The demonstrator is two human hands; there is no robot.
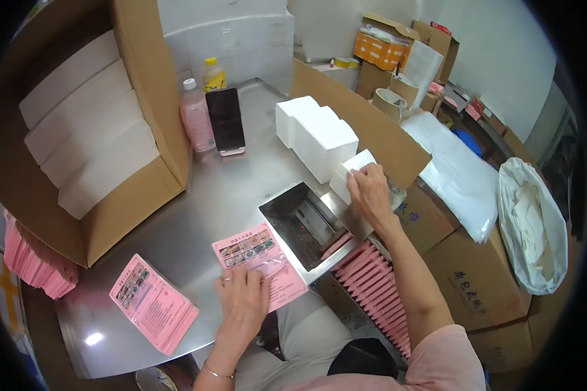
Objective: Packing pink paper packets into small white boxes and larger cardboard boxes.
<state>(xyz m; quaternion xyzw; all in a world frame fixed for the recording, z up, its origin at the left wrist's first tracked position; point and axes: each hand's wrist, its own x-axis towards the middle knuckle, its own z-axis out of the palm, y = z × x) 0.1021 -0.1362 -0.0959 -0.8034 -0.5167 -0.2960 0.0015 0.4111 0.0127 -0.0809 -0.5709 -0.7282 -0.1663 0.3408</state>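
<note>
Pale wall (525,55) — shiny metal table (205,189).

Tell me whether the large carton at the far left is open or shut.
Open: the carton has its mouth uncovered, and several white stacks show inside it.

The right hand (372,197) partly hides what looks like white paper (340,182).

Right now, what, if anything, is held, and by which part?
The right hand appears to grip a small white stack by its right side; the left hand rests on a pink printed sheet, no grip visible.
</note>
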